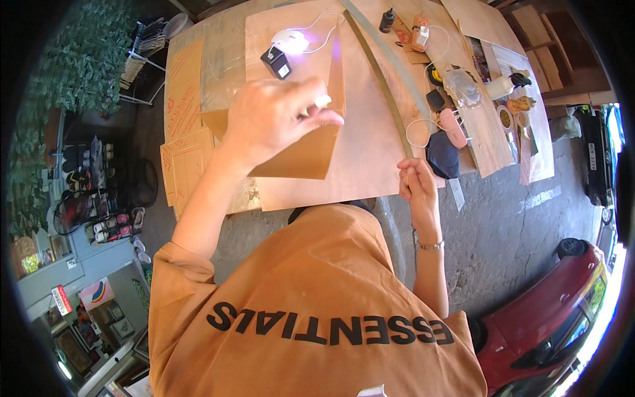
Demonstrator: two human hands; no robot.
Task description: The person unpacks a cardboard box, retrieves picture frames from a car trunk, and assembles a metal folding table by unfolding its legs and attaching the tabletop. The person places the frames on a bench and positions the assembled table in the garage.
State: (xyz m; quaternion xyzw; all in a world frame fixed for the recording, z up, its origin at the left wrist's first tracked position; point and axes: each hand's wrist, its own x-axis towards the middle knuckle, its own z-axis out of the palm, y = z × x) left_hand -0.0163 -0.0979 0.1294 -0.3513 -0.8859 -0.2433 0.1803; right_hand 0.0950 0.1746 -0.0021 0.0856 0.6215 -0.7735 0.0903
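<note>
My left hand (274, 119) is raised over a brown cardboard piece (297, 155) with upright folded sides. Its fingers are curled, and a small whitish bit shows at the fingertips, too blurred to name. Lower on the right, my right hand (418, 182) is closed at the near end of a long, narrow wooden strip (380, 76). The strip runs away across the table, and its near end is hidden by the fingers. A dark blue cap-like item (442, 155) lies just right of this hand.
Beyond the cardboard stand a lit white lamp (291, 41) and a black box-shaped device (276, 63), with a white cable. At the right lie a pink case (453, 128), a clear plastic item (463, 88) and a white bottle (501, 87). Flat cardboard sheets (184, 92) cover the table's left side.
</note>
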